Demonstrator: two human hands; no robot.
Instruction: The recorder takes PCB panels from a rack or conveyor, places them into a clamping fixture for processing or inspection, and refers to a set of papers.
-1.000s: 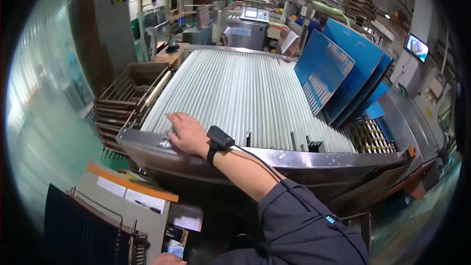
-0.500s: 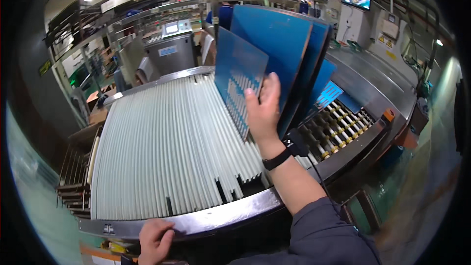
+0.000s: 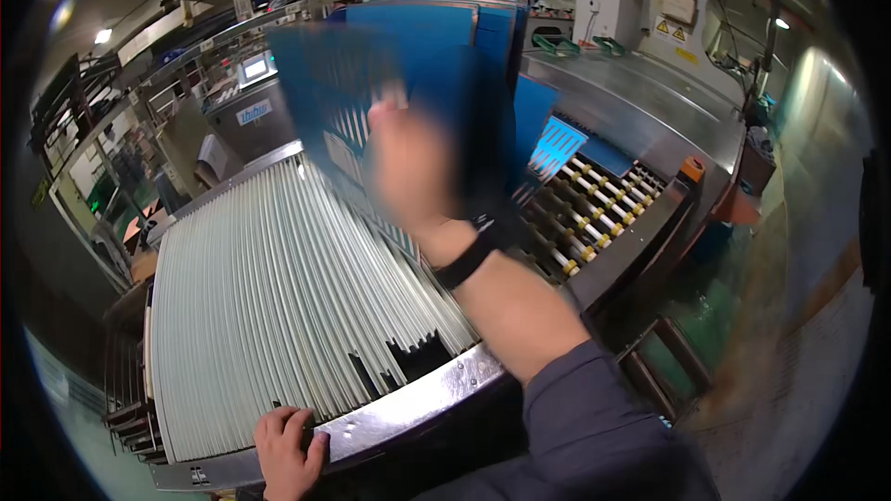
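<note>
My left hand (image 3: 290, 453) rests at the near metal edge, its bent fingers draped over the rail (image 3: 408, 404) and holding nothing. My right hand (image 3: 408, 162), wearing a black wristband, is raised over the roller bed. It is at the right edge of a blue slotted panel (image 3: 325, 83) standing tilted on the white rollers (image 3: 269, 297). Motion smears the fingers, so their grip cannot be made out. Larger blue panels (image 3: 418, 23) stand upright behind it. A dark blue blurred shape (image 3: 473, 121) beside the right hand is partly hidden by it.
To the right, a conveyor with yellow wheels (image 3: 603, 213) carries a lit blue slotted plate (image 3: 559, 146), near a steel machine cover (image 3: 640, 97). An orange button (image 3: 692, 167) sits at the frame corner. Farther back left is a control cabinet (image 3: 251, 121); a wire rack (image 3: 125, 390) stands left.
The view has shifted right. My right hand and the slotted panel have moved left relative to the larger panels. My left hand stays at the near rail.
</note>
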